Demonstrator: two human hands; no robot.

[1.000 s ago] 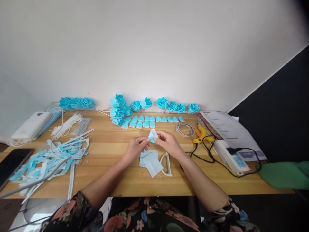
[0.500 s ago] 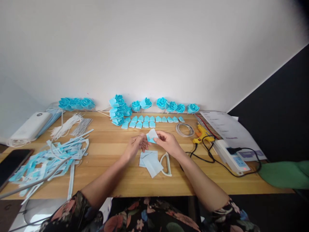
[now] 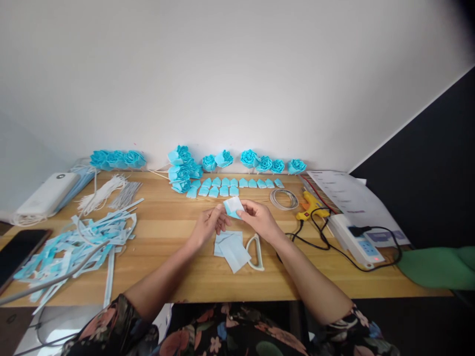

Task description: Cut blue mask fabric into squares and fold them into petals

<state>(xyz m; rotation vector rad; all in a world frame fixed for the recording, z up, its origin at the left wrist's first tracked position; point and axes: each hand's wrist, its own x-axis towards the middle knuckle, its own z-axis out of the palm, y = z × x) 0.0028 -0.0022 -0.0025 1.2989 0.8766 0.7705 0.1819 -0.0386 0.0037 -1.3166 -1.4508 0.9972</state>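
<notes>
Above the middle of the wooden table (image 3: 174, 222), my right hand (image 3: 260, 218) pinches a small light-blue folded piece (image 3: 233, 206) at its right edge. My left hand (image 3: 208, 226) touches the same piece at its left edge, fingers curled in a pinch. Beneath my hands lie a few flat blue squares (image 3: 232, 248) and white scissors (image 3: 256, 252). Behind them, folded blue petals (image 3: 232, 186) lie in two rows, with blue fabric roses (image 3: 256, 160) along the wall.
A heap of blue and white strips (image 3: 77, 240) covers the left side, with a phone (image 3: 17, 249) and a white power bank (image 3: 46, 195). On the right are a wire coil (image 3: 284, 199), a yellow glue gun (image 3: 310, 205), a power strip (image 3: 358, 242) and papers (image 3: 349, 195).
The folded piece has been turned and lowered slightly between my fingers; its white face now shows more. My hands stay in the same place.
</notes>
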